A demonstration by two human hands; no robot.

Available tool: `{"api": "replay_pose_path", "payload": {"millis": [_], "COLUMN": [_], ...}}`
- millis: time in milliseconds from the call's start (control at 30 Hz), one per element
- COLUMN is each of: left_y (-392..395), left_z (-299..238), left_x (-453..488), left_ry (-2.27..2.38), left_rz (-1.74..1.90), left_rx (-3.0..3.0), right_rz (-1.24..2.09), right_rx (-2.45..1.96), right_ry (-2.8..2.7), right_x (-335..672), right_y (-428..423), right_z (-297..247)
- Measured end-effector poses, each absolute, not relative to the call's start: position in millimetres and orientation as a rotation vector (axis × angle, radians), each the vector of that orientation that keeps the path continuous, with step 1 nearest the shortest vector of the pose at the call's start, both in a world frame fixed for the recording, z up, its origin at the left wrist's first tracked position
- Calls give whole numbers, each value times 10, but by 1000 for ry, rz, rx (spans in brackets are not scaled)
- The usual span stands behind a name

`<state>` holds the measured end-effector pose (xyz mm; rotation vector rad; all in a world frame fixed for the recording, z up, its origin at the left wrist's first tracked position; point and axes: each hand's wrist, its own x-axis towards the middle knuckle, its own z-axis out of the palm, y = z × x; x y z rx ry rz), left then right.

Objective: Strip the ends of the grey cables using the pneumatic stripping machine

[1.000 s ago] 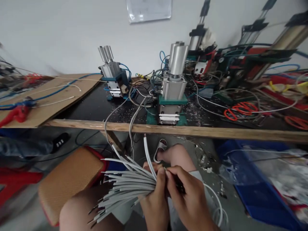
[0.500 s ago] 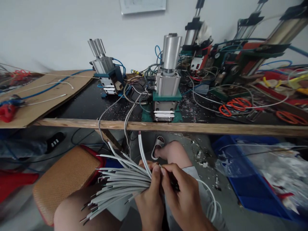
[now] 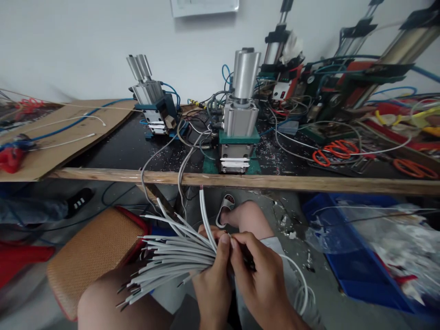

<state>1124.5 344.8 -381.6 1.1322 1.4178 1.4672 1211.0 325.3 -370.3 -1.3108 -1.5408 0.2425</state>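
A thick bundle of white cables [image 3: 178, 254] fans out to the left, with dark wire tips at the ends. My left hand [image 3: 215, 284] is closed around the bundle near my lap. One cable pair with reddish-brown tips [image 3: 202, 201] stands up from it towards the bench edge. Against the left thumb, my right hand [image 3: 257, 275] pinches a small cable end between thumb and forefinger; its tip is mostly hidden by the fingers. A white cable [image 3: 302, 279] loops down to the right of the right hand.
On the black bench [image 3: 113, 151] stand a near pneumatic machine [image 3: 239, 119] and a smaller one [image 3: 151, 101]. A wooden edge [image 3: 275, 182] runs along its front. A woven-top stool [image 3: 96, 252] is at left; a blue bin [image 3: 364, 270] holding plastic bags is at right.
Both hands stay almost in place, with the fingertips still pressed together. The bundle's free ends have shifted slightly.
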Motion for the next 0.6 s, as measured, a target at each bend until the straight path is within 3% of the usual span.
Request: {"api": "replay_pose_path", "payload": {"millis": [367,533,600], "left_y": [3527,3598,3594], "left_z": [-3930,-3963,-3919], "left_x": [11092,11122,11113], "left_ry": [1154,837,824], "left_rz": [1351,1253,1227], "left_rx": [951,763,711], "right_rz": [303,4,27], "right_rx": [-1263,-1196,-1105], "right_ry": [-1939,-2272,-2298], "right_x": [12411,12862,13036], "right_y": [3318,3168,3160], "right_z": [-3575,-3398,-3445]}}
